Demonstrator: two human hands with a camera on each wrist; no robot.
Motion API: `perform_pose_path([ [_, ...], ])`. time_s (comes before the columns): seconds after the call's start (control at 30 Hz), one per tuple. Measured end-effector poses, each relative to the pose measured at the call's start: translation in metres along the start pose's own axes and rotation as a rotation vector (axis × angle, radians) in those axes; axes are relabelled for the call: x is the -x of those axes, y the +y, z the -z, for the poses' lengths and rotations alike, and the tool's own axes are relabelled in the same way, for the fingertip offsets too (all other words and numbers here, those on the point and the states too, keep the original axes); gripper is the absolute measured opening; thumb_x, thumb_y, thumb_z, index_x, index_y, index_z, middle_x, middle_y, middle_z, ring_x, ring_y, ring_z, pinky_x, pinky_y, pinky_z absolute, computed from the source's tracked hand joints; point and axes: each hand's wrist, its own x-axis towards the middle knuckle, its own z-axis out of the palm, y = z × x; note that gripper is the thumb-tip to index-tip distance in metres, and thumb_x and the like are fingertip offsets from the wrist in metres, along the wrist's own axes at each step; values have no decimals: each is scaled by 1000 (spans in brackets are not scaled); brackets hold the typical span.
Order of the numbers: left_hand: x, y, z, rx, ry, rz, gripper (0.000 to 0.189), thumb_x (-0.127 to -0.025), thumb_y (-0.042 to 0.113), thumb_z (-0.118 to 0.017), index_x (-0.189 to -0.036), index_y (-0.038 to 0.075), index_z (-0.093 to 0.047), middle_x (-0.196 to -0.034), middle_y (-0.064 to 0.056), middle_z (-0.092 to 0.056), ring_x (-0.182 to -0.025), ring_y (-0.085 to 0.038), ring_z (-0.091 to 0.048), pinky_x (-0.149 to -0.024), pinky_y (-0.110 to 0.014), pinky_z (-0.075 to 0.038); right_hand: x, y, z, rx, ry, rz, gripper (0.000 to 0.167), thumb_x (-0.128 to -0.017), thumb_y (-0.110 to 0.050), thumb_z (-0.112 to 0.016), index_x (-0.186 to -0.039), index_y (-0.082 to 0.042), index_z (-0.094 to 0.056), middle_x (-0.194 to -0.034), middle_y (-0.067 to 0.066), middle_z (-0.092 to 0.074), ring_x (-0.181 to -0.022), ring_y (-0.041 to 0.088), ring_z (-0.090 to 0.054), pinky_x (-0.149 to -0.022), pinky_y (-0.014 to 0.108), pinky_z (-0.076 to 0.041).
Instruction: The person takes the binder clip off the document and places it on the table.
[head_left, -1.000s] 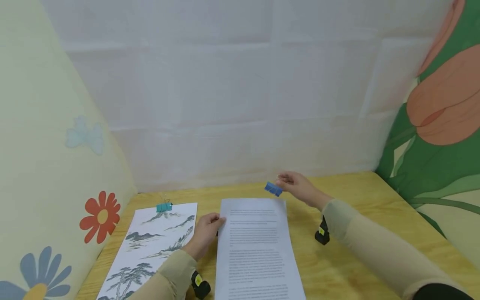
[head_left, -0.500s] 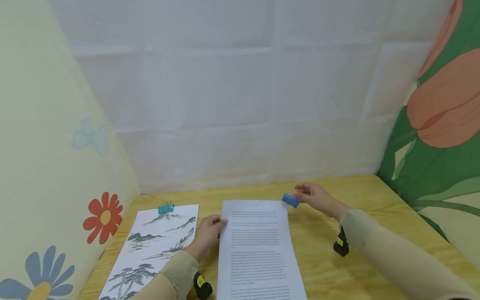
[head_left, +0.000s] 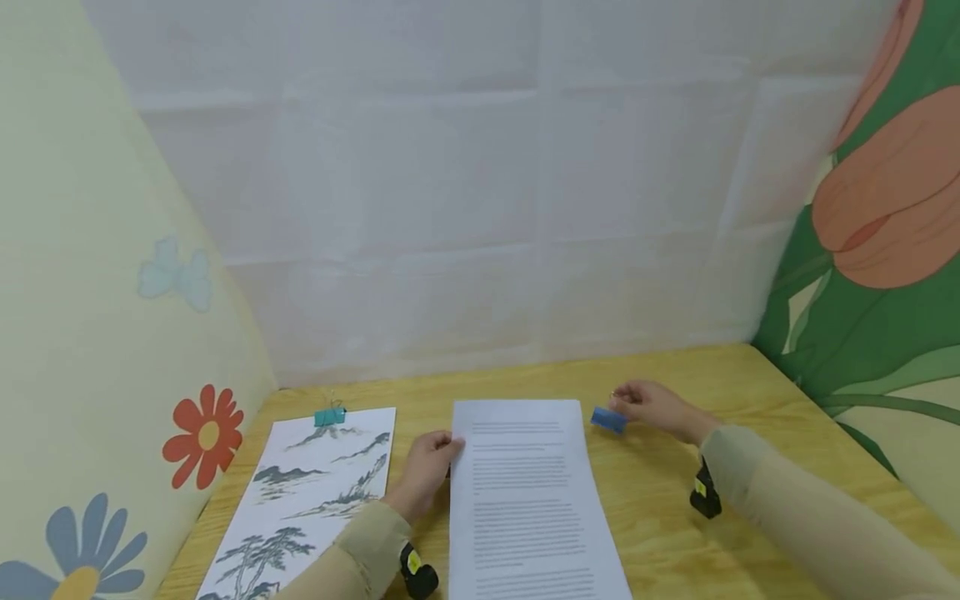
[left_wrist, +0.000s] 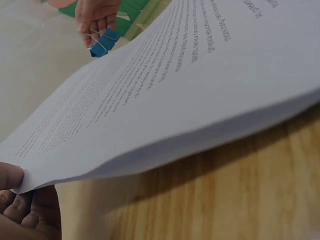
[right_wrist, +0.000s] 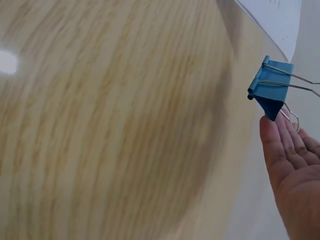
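Note:
My left hand pinches the left edge of a stack of printed paper between thumb and fingers. In the left wrist view the paper bows, its near edge raised over the wooden surface. To the right of the stack, my right hand holds a blue binder clip above the table. The right wrist view shows the clip at the fingertips, its wire handles folded out and its body apart from the paper.
Left of the stack lies a sheet with an ink landscape, a teal binder clip on its top edge. The wooden table ends at a white cloth backdrop. Painted panels stand at both sides.
My right hand has moved right and toward me with the blue binder clip, away from the stack's top edge. The left hand keeps its pinch on the paper, which sits slightly further right in view.

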Motion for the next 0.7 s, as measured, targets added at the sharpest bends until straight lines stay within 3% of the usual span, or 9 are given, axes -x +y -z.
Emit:
perform_pose_path([
  [0.27, -2, 2, -16, -17, -2, 39, 22, -104, 10, -57, -113, -8, -67, -99, -10, -66, -87, -19, -59, -75, -30, -49, 7, 16, 4, 80, 15, -38, 54, -105, -23, -60, -132, 22, -49, -121, 27, -64, -114, 40, -62, -97, 53, -51],
  [0.47, -1, 3, -29, -1, 9, 35, 22, -103, 9, -58, -113, -10, -66, -98, -12, -65, -85, -19, -59, -72, -29, -49, 14, 28, 8, 58, 17, -107, 52, -105, -23, -61, -132, 21, -50, -119, 23, -65, -111, 35, -62, -96, 52, -51],
  [0.7, -1, 1, -41, 27, 38, 68, 22, -103, 9, -57, -113, -10, -64, -96, -12, -65, -81, -19, -61, -68, -29, -51, 19, 36, 9, 10, 24, -125, 53, -105, -22, -61, -131, 22, -49, -116, 22, -65, -106, 31, -64, -92, 48, -54],
])
